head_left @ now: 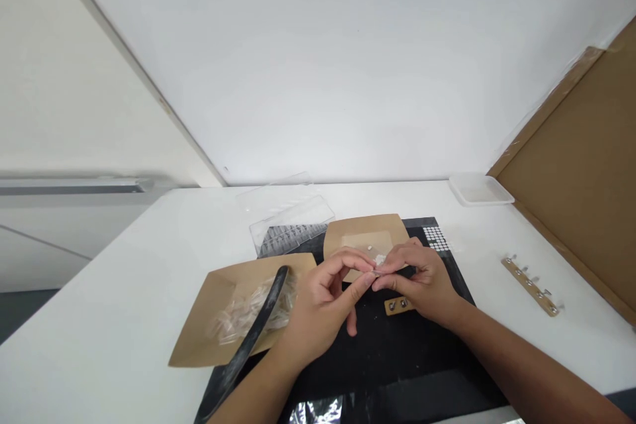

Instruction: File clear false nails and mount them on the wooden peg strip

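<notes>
My left hand (328,298) and my right hand (422,278) meet over the black mat (387,364). The fingertips of both pinch one small, clear piece (378,271), too small and too covered to name. Just behind them sits a brown paper tray (342,232) with small white bits (380,258) in it. Under my right hand lies a short wooden strip (392,307) with metal studs, partly hidden by the fingers. Left of my left hand is a second paper tray (199,318) holding many clear plastic pieces (238,318).
A dark curved strap (258,324) crosses the left tray. Clear plastic cases (298,215) lie behind it. White round stickers (436,238) are on the mat's far corner. To the right are a studded wooden strip (529,285), a translucent lid (479,189) and a cardboard panel (586,165).
</notes>
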{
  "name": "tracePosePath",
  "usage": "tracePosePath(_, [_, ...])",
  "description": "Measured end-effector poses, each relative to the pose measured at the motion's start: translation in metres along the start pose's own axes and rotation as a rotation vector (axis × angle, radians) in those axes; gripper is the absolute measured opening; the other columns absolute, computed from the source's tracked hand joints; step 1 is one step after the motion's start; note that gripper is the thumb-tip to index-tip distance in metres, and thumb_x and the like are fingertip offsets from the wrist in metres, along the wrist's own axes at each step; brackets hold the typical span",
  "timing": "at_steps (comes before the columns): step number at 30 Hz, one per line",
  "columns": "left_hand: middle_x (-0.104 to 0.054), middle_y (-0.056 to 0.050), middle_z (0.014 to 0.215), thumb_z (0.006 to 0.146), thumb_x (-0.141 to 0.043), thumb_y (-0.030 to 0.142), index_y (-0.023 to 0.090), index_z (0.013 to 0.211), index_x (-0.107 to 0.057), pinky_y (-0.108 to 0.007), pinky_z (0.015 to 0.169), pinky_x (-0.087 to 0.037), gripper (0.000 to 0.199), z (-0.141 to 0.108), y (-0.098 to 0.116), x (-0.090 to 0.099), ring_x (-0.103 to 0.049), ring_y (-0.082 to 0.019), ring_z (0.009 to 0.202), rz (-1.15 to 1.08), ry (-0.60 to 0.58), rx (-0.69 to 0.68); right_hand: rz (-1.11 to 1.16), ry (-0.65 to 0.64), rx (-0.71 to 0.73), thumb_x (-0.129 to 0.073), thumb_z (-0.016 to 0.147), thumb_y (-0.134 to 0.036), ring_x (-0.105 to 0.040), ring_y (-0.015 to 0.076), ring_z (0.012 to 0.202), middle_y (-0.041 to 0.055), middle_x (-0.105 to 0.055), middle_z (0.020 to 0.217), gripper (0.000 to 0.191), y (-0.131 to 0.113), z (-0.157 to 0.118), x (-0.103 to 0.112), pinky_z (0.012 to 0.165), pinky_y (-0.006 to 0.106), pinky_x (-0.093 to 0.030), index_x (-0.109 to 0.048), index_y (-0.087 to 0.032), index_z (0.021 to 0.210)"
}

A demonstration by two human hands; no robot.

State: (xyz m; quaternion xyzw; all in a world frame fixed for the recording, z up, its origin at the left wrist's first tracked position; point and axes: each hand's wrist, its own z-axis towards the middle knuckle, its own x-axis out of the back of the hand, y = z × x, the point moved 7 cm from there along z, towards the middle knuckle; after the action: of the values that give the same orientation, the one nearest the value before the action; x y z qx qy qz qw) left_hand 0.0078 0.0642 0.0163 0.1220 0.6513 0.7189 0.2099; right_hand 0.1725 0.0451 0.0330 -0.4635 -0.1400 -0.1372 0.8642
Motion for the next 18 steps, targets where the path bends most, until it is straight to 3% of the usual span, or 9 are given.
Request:
tracePosePath(5, [-0.066,-0.008,0.114,0.097,-0.071,0.044,0.017,0.1,-0.067,-0.012,0.031,-0.047,0.027,-0.004,-0.002,-0.007,-0.06,-0.003,0.049,-0.075,-0.099,0.091,-0.086,-0.166,0.137,-0.087,0.087,-0.041,-0.071,0.0165,0.069,-0.004,-0.079,0.079,0.018,-0.007,0.006,0.009,0.08,0.037,-0.041,-0.075,-0.029,0.085])
tracePosePath(10, [-0.065,-0.003,0.102,0.095,-0.073,0.046,0.017,0.102,-0.067,-0.011,0.031,-0.047,0.031,-0.004,-0.01,-0.011,-0.058,-0.003,0.046,-0.057,-0.157,0.163,-0.098,-0.185,0.161,-0.093,0.079,-0.044,-0.071,0.0167,0.072,-0.0029,-0.079,0.09,0.041,-0.012,0.011,0.026,0.08,0.036,-0.042,-0.073,-0.031,0.113])
tracePosePath(18, [-0.067,-0.001,0.095,0.088,-0.081,0.044,0.021,0.107,-0.056,-0.015,0.033,-0.052,0.04,-0.004,-0.019,-0.016,-0.068,-0.012,0.065,-0.075,-0.127,0.229,-0.118,-0.407,0.201,-0.085,0.087,-0.047,-0.07,0.0113,0.072,-0.0053,-0.076,0.09,0.034,-0.022,-0.002,0.017,0.084,0.033,-0.04,-0.074,-0.027,0.112])
